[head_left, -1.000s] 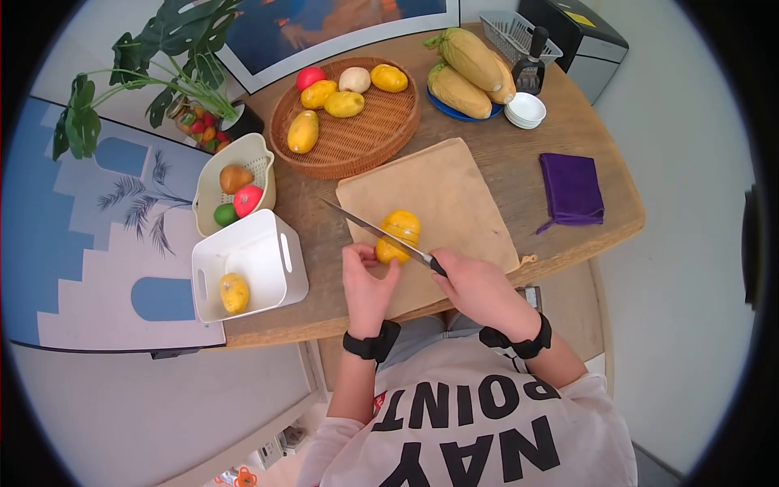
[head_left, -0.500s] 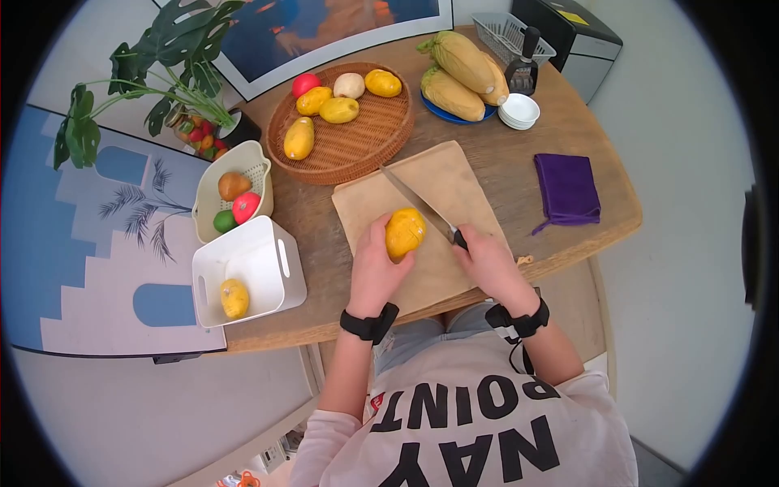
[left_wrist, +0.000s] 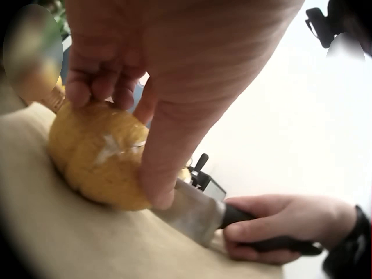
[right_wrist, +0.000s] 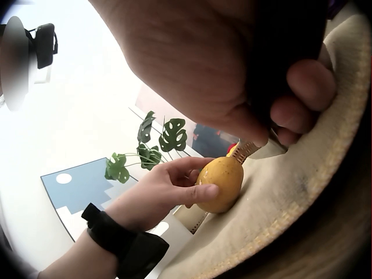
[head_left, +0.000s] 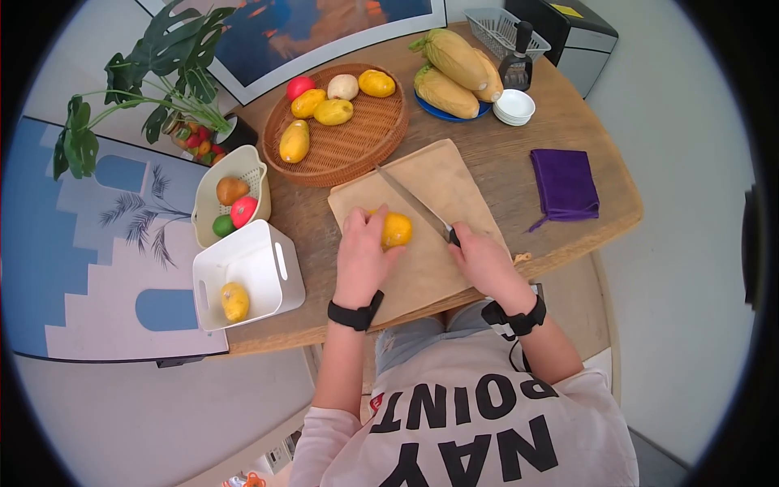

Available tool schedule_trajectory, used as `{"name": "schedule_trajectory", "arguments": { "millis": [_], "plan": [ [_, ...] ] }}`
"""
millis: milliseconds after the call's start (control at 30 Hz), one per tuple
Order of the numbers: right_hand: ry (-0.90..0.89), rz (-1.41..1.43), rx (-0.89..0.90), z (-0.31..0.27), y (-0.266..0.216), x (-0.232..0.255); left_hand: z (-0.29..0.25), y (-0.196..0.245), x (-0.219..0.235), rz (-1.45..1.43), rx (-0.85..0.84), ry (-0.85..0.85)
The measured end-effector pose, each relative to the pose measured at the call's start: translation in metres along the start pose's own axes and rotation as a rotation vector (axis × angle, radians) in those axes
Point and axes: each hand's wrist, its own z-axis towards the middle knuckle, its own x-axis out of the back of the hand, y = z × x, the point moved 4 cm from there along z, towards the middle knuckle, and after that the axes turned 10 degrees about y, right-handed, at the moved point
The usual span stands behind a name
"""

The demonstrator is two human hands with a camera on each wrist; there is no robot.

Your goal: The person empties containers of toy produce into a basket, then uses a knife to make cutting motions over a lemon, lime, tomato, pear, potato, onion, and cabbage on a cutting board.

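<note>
Your left hand (head_left: 361, 252) holds the yellow rounded fruit (head_left: 398, 230) down on the tan rectangular mat with a stitched edge (head_left: 466, 207), its thumb against the near side and its fingers curled over the top and far side, probably to keep so round a thing from rolling. The left wrist view shows lines running over its skin; you cannot tell how deep they go. Your right hand (head_left: 488, 260) grips the black handle of the long steel-bladed knife (head_left: 418, 201), whose blade lies low over the mat to the right of the fruit, pointing away from you, which seems a way of parking the edge while the other hand works. The nearest obstacle is the round brown wicker tray (head_left: 357, 138): its rim sits near the blade's tip and just beside the mat's far left corner. On your left, the white rectangular plastic box (head_left: 260, 260) holds another yellow fruit (head_left: 234, 302), with the cream perforated basket (head_left: 264, 195) just behind it. To the right on the brown wooden tabletop (head_left: 519, 146) lies the folded purple cloth (head_left: 565, 185), well apart from both hands and likely within easy reach.
</note>
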Motion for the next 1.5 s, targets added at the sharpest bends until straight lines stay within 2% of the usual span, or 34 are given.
{"name": "schedule_trajectory", "arguments": {
  "millis": [67, 167, 267, 333, 467, 533, 567, 633, 767, 833, 867, 967, 1067, 1133, 1233, 1333, 1500],
  "plan": [
    [0.002, 0.007, 0.007, 0.001, 0.0, -0.001, 0.006, -0.002, 0.001, 0.075, 0.038, -0.026],
    [-0.008, 0.006, -0.004, 0.0, 0.001, 0.0, 0.006, -0.001, 0.006, 0.165, -0.135, 0.132],
    [-0.032, 0.006, -0.027, 0.002, 0.001, -0.001, 0.002, -0.013, 0.002, -0.03, 0.097, -0.08],
    [-0.053, 0.012, -0.051, 0.003, 0.003, -0.002, -0.002, -0.006, 0.007, -0.054, 0.11, -0.005],
    [0.08, 0.174, -0.019, 0.002, -0.01, 0.013, -0.007, 0.002, 0.008, -0.047, 0.056, 0.171],
    [0.129, 0.249, -0.055, 0.0, -0.029, 0.03, -0.015, -0.007, -0.001, -0.103, 0.137, 0.205],
    [0.103, 0.2, -0.02, 0.0, -0.026, 0.024, -0.017, -0.011, -0.004, -0.13, 0.174, 0.226],
    [0.051, 0.101, 0.056, 0.004, -0.019, 0.007, -0.018, -0.017, -0.006, -0.135, 0.177, 0.229],
    [0.002, 0.209, -0.013, 0.002, -0.024, 0.005, -0.019, -0.028, -0.004, -0.157, 0.17, 0.22],
    [0.032, 0.236, -0.052, 0.002, -0.034, 0.015, -0.022, -0.031, -0.003, -0.247, 0.265, 0.196],
    [0.036, 0.21, -0.012, 0.003, -0.033, 0.012, -0.02, -0.032, -0.004, -0.297, 0.304, 0.186],
    [0.031, 0.143, 0.062, 0.001, -0.026, 0.0, -0.021, -0.026, -0.003, -0.225, 0.166, 0.308],
    [-0.007, 0.139, 0.035, -0.001, -0.031, 0.005, -0.022, -0.022, 0.0, -0.161, 0.085, 0.262],
    [-0.022, 0.184, -0.033, -0.005, -0.04, 0.014, -0.023, -0.022, 0.0, -0.183, 0.08, 0.273],
    [0.036, 0.107, 0.053, -0.005, -0.041, 0.008, -0.022, -0.024, -0.002, -0.201, 0.074, 0.284],
    [0.018, 0.107, 0.08, -0.005, -0.03, -0.008, -0.021, -0.022, 0.0, -0.177, 0.042, 0.285],
    [-0.006, 0.112, 0.054, -0.007, -0.03, -0.003, -0.022, -0.023, -0.002, -0.18, 0.06, 0.256]
  ]
}}
